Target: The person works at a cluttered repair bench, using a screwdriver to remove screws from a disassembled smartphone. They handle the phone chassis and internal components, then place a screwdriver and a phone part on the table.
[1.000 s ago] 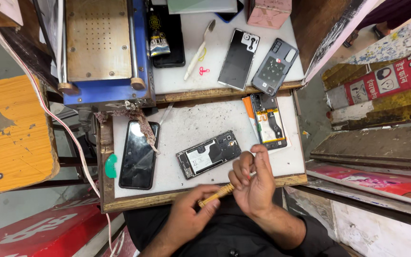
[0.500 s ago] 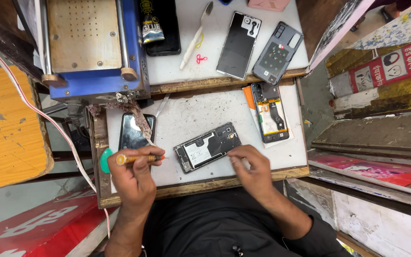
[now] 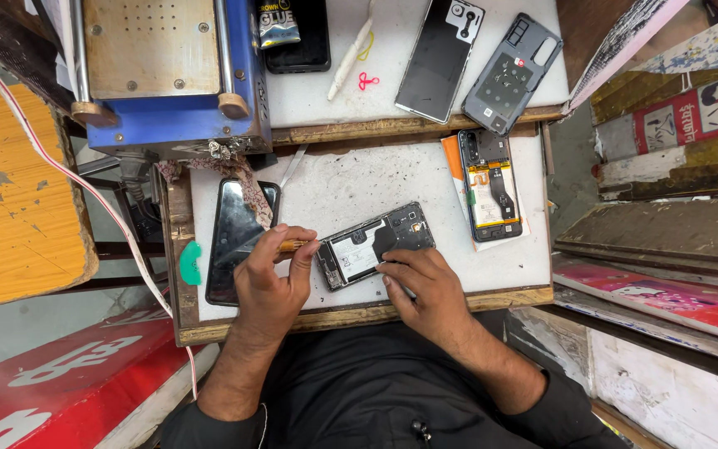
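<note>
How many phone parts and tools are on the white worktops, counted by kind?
Opened phones with their insides showing: 2
Loose phone back covers: 2
Black phone screens or phones lying flat: 2
Wooden-handled tool held in the left hand: 1
White toothbrush: 1
Total: 8

Opened phone (image 3: 373,244) lies tilted on the white work mat (image 3: 351,183), back cover off, internals exposed. Right hand (image 3: 425,287) presses on its lower edge. Left hand (image 3: 269,278) grips a yellow-handled tool (image 3: 291,245), tip at the phone's left end. A black screen panel (image 3: 234,237) lies just beside the left hand. A second opened phone (image 3: 490,185) sits apart, upper right.
</note>
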